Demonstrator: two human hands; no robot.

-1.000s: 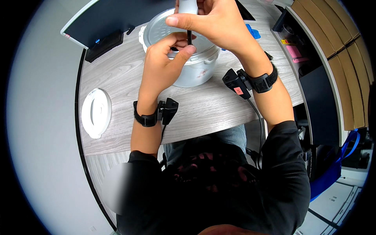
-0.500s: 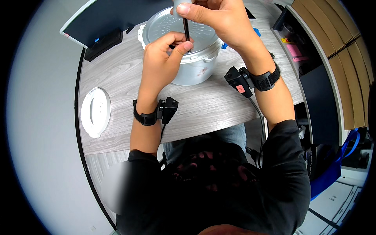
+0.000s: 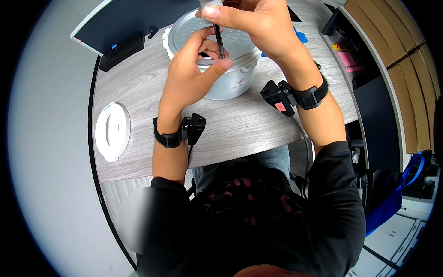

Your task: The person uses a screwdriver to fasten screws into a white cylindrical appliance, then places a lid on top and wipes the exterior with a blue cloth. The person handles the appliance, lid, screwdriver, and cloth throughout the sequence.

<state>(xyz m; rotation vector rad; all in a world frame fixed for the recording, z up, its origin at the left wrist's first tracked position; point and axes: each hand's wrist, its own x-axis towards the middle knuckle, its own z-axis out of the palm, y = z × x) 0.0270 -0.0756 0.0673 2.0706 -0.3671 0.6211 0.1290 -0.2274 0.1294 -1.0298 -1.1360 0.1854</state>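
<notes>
We held a thin dark screwdriver (image 3: pixel 218 40) upright over the white rice cooker (image 3: pixel 220 55), a little higher than a second earlier. Our right hand (image 3: pixel 258 25) gripped its top; our left hand (image 3: pixel 196 69) pinched its tip just below. A white lid (image 3: pixel 112 130) lay on the tabletop (image 3: pixel 240 124), well left.

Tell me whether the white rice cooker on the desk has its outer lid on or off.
Off. The rice cooker shows its bare metal inner plate, and a round white lid lies flat on the desk, apart from it.
</notes>
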